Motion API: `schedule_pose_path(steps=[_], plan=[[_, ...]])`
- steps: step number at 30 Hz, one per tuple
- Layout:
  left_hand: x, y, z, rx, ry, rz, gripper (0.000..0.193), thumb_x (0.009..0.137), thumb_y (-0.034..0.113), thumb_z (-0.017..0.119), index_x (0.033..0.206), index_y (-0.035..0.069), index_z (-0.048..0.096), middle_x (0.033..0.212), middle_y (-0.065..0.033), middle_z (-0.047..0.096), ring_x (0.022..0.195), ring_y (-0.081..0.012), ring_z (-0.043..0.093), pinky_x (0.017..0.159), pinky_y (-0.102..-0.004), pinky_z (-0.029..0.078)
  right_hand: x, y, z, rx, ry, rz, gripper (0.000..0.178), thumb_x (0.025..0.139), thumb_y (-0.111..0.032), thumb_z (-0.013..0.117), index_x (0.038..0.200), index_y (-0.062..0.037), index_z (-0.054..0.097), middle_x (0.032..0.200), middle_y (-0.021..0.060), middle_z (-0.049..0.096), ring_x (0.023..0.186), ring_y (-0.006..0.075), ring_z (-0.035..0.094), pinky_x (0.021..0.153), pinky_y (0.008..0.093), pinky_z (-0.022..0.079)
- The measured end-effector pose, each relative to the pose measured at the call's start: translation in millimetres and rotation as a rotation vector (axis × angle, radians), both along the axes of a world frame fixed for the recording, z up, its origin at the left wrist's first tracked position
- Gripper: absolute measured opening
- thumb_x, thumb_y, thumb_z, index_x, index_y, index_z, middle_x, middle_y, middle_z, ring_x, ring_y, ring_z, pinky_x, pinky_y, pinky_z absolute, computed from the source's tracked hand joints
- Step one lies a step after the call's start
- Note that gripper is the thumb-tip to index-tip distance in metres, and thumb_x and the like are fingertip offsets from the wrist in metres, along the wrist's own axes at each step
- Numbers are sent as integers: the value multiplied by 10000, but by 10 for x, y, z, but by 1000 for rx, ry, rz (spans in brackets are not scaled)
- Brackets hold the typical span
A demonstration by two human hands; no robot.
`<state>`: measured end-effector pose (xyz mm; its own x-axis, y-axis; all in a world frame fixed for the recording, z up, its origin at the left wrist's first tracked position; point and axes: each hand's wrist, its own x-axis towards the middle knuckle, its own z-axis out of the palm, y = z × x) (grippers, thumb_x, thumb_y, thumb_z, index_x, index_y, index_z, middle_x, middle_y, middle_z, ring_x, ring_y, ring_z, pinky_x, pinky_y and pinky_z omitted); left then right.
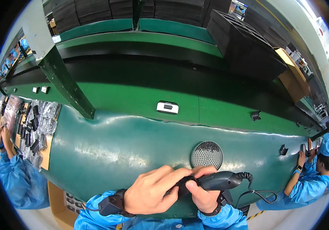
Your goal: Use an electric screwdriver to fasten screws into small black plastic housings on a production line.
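Note:
My left hand [151, 191] is closed on a small black part, mostly covered by my fingers. My right hand [204, 195] grips a dark electric screwdriver [220, 180], which lies nearly level with its front end toward the black part. A coiled cord [245, 176] leaves the screwdriver's rear and loops down to the right. Both hands meet over the table's near edge, and the screwdriver's tip is hidden among the fingers. Just beyond them sits a round dish [206, 155] with a dimpled grid and many tiny dark pieces at its far side.
A green table [126, 138] borders a belt [141, 73], with a white device [167, 107] near its edge. A green post [66, 84] rises at left. Bagged parts [38, 122] lie left; a black clip-like part [283, 150] lies right. Co-workers sit on both sides.

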<state>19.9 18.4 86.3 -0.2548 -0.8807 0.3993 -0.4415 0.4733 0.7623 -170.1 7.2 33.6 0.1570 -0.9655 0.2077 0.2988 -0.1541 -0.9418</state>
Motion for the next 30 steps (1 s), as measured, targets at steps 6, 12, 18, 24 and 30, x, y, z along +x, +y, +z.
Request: schedule_pose_path(steps=[6,12,18,24,30], plan=[[40,-47,-206,216,117,7,359,845,80,742,1107,44,499,824,-141,703,668,-305,717,613,-390,552,-433,64,170,-144,-216,28,402,849,-173,859,1034,-18,536,836,153,639,685,240,648,644,404,557],[-172,-23,-654,293,12,0,352,840,140,757,1060,48,498,803,-134,685,586,-304,642,539,-418,473,-836,64,238,-144,11,-177,480,838,-312,880,982,-33,517,771,112,597,598,211,606,588,372,535],[-68,-106,-442,531,46,-16,375,809,68,715,1159,53,582,931,-130,711,741,-309,670,650,-404,529,-1012,22,1,-176,71,-182,879,689,-774,764,1066,-26,499,807,144,647,694,242,656,638,383,570],[80,-117,-602,252,-233,63,139,773,152,819,867,66,762,858,-81,665,833,-300,620,789,-406,489,-1112,-158,-20,-28,-88,-120,940,739,-981,391,973,-75,475,592,68,521,419,172,474,359,334,404],[-321,-176,-704,252,-288,82,137,765,148,837,866,91,764,805,-31,590,820,-262,571,763,-396,412,-1015,-486,665,-261,-310,-66,879,792,-904,540,1010,-53,500,626,97,564,448,214,524,415,356,460]])
